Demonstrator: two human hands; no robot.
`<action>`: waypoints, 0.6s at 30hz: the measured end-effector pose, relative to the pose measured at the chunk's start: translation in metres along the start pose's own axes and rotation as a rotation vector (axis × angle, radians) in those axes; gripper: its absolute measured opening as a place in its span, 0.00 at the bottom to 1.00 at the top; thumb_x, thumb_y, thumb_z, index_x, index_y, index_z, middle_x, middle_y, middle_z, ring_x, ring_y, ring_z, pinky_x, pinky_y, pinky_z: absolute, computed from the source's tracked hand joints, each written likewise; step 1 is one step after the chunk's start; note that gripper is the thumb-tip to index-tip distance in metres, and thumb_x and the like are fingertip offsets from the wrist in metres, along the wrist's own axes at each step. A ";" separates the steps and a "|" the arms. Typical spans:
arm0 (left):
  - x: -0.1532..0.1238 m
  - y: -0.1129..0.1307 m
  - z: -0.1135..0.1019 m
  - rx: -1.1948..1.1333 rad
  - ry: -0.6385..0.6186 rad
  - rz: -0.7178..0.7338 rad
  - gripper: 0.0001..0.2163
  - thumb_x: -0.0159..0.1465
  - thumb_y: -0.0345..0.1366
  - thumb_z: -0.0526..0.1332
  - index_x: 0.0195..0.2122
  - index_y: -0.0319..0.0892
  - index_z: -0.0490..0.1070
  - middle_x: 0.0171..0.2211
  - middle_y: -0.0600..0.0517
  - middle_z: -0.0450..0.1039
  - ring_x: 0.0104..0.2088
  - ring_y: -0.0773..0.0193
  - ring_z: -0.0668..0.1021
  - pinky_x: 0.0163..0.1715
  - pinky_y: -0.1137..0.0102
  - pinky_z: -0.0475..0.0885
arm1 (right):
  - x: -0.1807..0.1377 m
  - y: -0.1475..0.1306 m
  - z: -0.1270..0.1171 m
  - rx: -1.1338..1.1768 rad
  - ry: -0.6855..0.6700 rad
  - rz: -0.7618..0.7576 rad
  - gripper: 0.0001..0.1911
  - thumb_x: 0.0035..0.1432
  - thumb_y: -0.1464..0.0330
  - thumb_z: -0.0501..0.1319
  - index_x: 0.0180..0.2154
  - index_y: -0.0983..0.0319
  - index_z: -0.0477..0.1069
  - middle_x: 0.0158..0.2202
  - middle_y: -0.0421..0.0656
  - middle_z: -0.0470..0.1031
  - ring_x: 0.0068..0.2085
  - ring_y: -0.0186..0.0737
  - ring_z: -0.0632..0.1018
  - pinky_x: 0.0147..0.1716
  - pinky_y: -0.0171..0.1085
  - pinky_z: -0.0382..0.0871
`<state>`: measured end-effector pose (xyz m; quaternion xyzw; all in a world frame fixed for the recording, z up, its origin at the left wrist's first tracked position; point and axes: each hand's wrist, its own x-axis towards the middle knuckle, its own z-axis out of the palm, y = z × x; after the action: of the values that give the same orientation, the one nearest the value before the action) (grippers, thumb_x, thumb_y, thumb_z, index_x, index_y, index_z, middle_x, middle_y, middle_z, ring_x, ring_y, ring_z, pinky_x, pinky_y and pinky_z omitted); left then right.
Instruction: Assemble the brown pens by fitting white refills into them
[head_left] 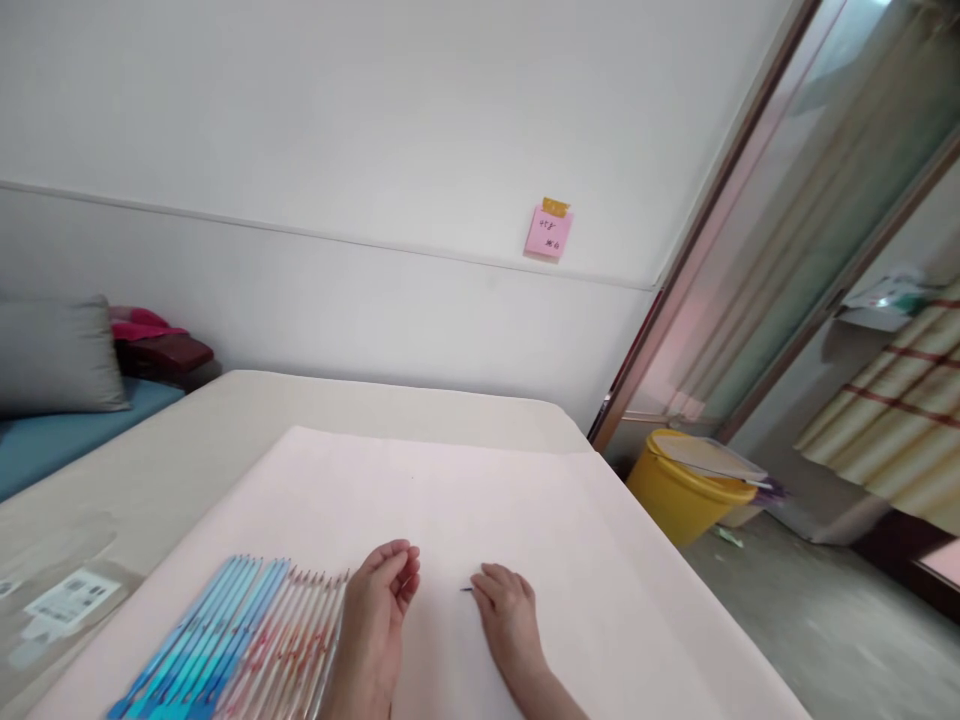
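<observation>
My left hand (380,610) is raised just right of the row of pens, its fingers loosely curled toward the right and nothing visible in them. To its right, my right hand (508,612) rests low over the pale sheet with thumb and fingers pinched together. A small, thin dark piece (466,589) sticks out leftward from those fingertips; the rest of it is hidden. Several slim blue pens (206,630) lie side by side at the left. Against them lie several white-and-pink pens (289,640) with pointed tips, the rightmost partly covered by my left forearm.
A pale pink sheet (450,480) covers much of the table (247,400). Clear plastic packaging with a white label (73,597) lies at the left. A grey cushion (60,355) is further left. A yellow bin (675,490) stands right of the table. A pink note (549,232) hangs on the wall.
</observation>
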<state>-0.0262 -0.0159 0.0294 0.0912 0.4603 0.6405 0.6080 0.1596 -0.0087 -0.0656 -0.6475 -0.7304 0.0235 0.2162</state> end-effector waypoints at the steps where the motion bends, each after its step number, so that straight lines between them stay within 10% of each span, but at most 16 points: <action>1: 0.000 0.000 -0.002 -0.009 -0.021 0.009 0.06 0.51 0.24 0.61 0.31 0.37 0.70 0.29 0.47 0.74 0.27 0.69 0.76 0.26 0.77 0.72 | -0.008 -0.012 -0.001 -0.003 -0.009 -0.002 0.14 0.60 0.69 0.49 0.37 0.49 0.72 0.45 0.37 0.73 0.49 0.40 0.69 0.48 0.42 0.56; 9: -0.010 -0.002 -0.011 0.003 -0.097 0.054 0.06 0.50 0.26 0.62 0.31 0.37 0.70 0.29 0.47 0.73 0.28 0.69 0.76 0.28 0.76 0.72 | -0.036 -0.044 -0.015 -0.099 -0.187 0.054 0.17 0.61 0.68 0.46 0.49 0.47 0.63 0.53 0.38 0.66 0.54 0.44 0.65 0.46 0.44 0.58; 18: -0.011 -0.013 -0.002 0.172 -0.122 0.085 0.08 0.50 0.32 0.63 0.32 0.37 0.71 0.30 0.48 0.74 0.30 0.69 0.74 0.30 0.75 0.68 | -0.006 0.013 -0.059 0.055 -0.272 0.132 0.19 0.60 0.68 0.44 0.48 0.59 0.66 0.49 0.42 0.71 0.49 0.36 0.71 0.45 0.33 0.62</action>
<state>-0.0158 -0.0287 0.0246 0.2011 0.4715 0.6170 0.5971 0.1928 -0.0273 -0.0178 -0.6786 -0.7080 0.1451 0.1312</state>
